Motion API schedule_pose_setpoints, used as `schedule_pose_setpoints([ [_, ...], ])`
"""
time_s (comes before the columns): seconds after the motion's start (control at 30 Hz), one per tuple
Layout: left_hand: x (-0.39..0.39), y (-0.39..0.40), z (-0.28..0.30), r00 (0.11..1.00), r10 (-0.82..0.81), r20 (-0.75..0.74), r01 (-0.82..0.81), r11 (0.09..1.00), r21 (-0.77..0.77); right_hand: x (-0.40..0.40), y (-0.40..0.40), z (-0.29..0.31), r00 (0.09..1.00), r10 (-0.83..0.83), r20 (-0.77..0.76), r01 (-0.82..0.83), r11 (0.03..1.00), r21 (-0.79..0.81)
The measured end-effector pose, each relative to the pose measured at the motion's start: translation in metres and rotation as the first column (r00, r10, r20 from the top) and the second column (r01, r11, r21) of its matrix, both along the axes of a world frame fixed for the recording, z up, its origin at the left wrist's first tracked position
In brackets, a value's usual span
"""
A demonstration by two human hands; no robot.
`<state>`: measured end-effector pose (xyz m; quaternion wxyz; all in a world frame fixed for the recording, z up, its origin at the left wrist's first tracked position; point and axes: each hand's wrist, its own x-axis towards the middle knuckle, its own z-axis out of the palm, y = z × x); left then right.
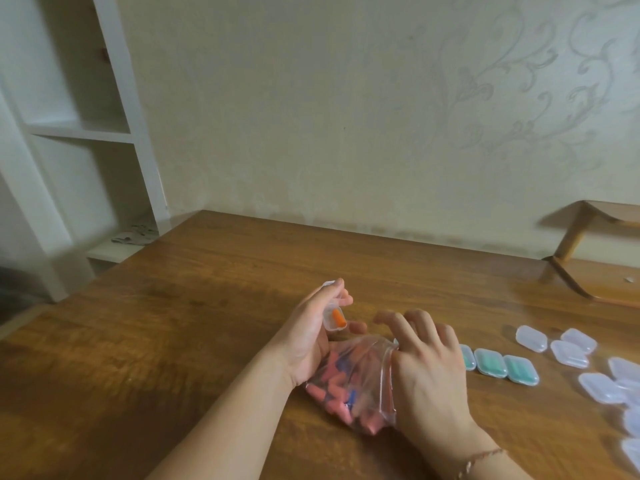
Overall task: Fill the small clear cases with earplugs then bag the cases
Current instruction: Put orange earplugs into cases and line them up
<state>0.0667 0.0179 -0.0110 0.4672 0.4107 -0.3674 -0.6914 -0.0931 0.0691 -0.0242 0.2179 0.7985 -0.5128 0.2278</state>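
Patterned cream wallpaper (381, 98) backs a brown wooden surface (173, 323) where a person sorts earplugs. At the centre, the left hand (311, 337) holds a small open clear case (331, 315) above the surface, fingers (334, 289) and thumb curled round it; one orange earplug (338, 318) sits inside, the lid tipped up behind the fingertips. Just below lies a clear zip bag (353, 382) of loose earplugs, mostly pink with some blue, resting on the surface between both wrists. The right hand (429, 368) presses on the bag's mouth, its thumb tucked under the plastic and its fingers (398, 323) spread and lightly bent, gripping nothing else. Beside that hand, touching in a row, stand three closed cases with green earplugs (502, 368). Farther right, a loose cluster of empty clear cases (571, 348) runs toward the near edge. A thin cord bracelet (481, 459) circles the right wrist. Behind the cases stands a wooden rack (588, 258); white shelving (86, 133) rises at the left.
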Motion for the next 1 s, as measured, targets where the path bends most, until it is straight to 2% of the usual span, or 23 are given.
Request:
schedule_pose_setpoints([
  [0.1, 0.0, 0.001, 0.001, 1.0, 0.005, -0.005, -0.005, 1.0, -0.006, -0.002, -0.001, -0.002, 0.997, 0.034, 0.062, -0.037, 0.998, 0.049],
  [0.17, 0.0, 0.001, 0.001, 0.999, 0.03, -0.027, -0.03, 1.0, 0.002, -0.002, -0.002, -0.002, 0.983, 0.113, 0.141, -0.125, 0.989, 0.074],
  [0.3, 0.003, 0.001, 0.005, 0.969, 0.123, -0.215, -0.115, 0.992, 0.051, -0.018, 0.001, 0.006, 0.926, 0.309, 0.218, -0.343, 0.928, 0.143],
  [0.37, 0.004, 0.0, 0.007, 0.931, 0.198, -0.307, -0.172, 0.979, 0.109, -0.034, 0.005, 0.021, 0.876, 0.375, 0.304, -0.458, 0.845, 0.276],
  [0.43, 0.004, 0.0, 0.01, 0.886, 0.244, -0.393, -0.205, 0.969, 0.138, -0.049, 0.01, 0.038, 0.747, 0.356, 0.561, -0.607, 0.711, 0.356],
  [0.47, 0.004, 0.002, 0.012, 0.87, 0.241, -0.43, -0.203, 0.97, 0.133, -0.053, 0.011, 0.044, 0.63, 0.306, 0.714, -0.673, 0.674, 0.305],
  [0.53, 0.001, 0.008, 0.017, 0.862, 0.213, -0.459, -0.185, 0.977, 0.107, -0.056, 0.014, 0.051, 0.331, 0.229, 0.915, -0.729, 0.678, 0.094],
  [0.57, -0.001, 0.013, 0.02, 0.87, 0.192, -0.454, -0.169, 0.981, 0.09, -0.055, 0.014, 0.052, 0.205, 0.185, 0.961, -0.706, 0.708, 0.014],
  [0.6, -0.003, 0.019, 0.022, 0.88, 0.162, -0.445, -0.146, 0.987, 0.071, -0.053, 0.015, 0.051, 0.12, 0.136, 0.983, -0.673, 0.74, -0.02],
  [0.63, -0.006, 0.025, 0.025, 0.89, 0.127, -0.438, -0.117, 0.992, 0.05, -0.051, 0.015, 0.051, 0.091, 0.09, 0.992, -0.638, 0.77, -0.011],
  [0.67, -0.009, 0.032, 0.026, 0.897, 0.092, -0.432, -0.089, 0.996, 0.028, -0.047, 0.016, 0.05, 0.12, 0.063, 0.991, -0.614, 0.789, 0.024],
  [0.77, -0.016, 0.044, 0.028, 0.905, 0.013, -0.425, -0.023, 1.0, -0.017, -0.036, 0.019, 0.047, 0.347, 0.098, 0.933, -0.572, 0.81, 0.128],
  [0.8, -0.018, 0.047, 0.028, 0.909, -0.004, -0.417, -0.008, 1.0, -0.028, -0.033, 0.021, 0.047, 0.356, 0.092, 0.93, -0.569, 0.811, 0.138],
  [0.93, -0.023, 0.051, 0.026, 0.917, -0.066, -0.393, 0.042, 0.997, -0.07, -0.027, 0.025, 0.052, 0.177, 0.01, 0.984, -0.617, 0.78, 0.103],
  [1.0, -0.023, 0.052, 0.026, 0.911, -0.091, -0.401, 0.062, 0.995, -0.084, -0.027, 0.025, 0.055, 0.12, 0.01, 0.993, -0.665, 0.744, 0.073],
])
